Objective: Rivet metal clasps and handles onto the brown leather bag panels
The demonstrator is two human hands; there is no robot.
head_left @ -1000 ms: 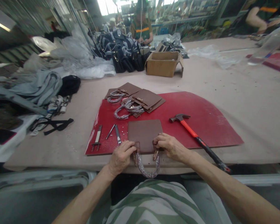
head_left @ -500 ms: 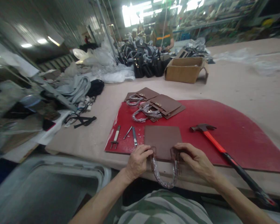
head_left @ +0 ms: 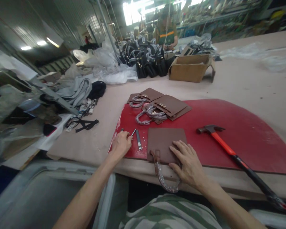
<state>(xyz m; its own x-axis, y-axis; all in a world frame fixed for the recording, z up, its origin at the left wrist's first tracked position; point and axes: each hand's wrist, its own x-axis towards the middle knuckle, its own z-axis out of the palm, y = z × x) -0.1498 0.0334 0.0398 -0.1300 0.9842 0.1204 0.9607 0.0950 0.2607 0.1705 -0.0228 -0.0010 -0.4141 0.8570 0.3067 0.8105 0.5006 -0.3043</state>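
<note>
A brown leather panel (head_left: 163,136) lies flat at the near edge of a red board (head_left: 219,143). On its lower edge rests a plastic-wrapped bag handle (head_left: 163,181), its loop hanging over the table edge. My right hand (head_left: 187,162) is open, fingers spread on the panel and covering the handle's right end. My left hand (head_left: 121,143) is closed over the pronged punch to the left, hiding all but its top end. Right beside my left fingers lie a thin metal rod (head_left: 133,132) and a grey metal tool with a forked end (head_left: 138,140).
A claw hammer (head_left: 219,140) with a red and black handle lies right of the panel. Brown bag pieces with wrapped handles (head_left: 166,106) are stacked behind. Further back are a cardboard box (head_left: 189,70), black handbags (head_left: 147,65) and a co-worker (head_left: 166,35). A grey bin (head_left: 50,197) stands lower left.
My left hand has let go of the handle's left end and moved left onto the pronged punch. My right hand has gone from pinching the handle's right end to lying spread on the panel.
</note>
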